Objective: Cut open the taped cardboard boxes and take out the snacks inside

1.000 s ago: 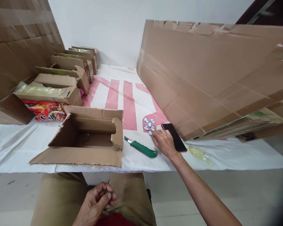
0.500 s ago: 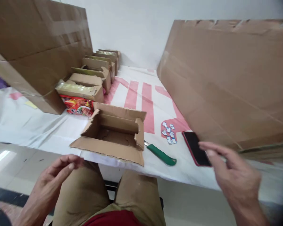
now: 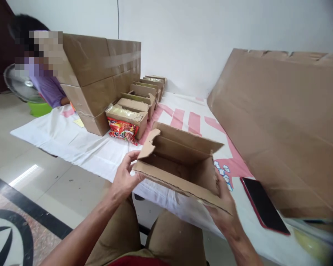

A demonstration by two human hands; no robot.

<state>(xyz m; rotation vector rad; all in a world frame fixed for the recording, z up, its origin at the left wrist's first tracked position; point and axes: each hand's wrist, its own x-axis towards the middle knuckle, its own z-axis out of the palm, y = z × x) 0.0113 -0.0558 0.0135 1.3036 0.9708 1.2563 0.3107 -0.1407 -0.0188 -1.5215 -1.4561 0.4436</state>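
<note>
Both hands clasp the open cardboard box (image 3: 180,162) above the table edge: left hand (image 3: 124,177) on its left end, right hand (image 3: 224,210) on the right. A phone (image 3: 263,205) and small tags (image 3: 224,173) lie alongside; a large cardboard sheet (image 3: 288,125) leans close right.

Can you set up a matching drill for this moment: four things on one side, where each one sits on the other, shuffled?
Things:
1. open cardboard box
2. phone
3. red snack packet
4. green tub

Places:
A. on the floor, far left
B. under the nearest small box in the row
C. held between left hand and right hand
D. flat on the white sheet, beside the big leaning cardboard

Pairs: 1-C, 2-D, 3-B, 4-A
</note>
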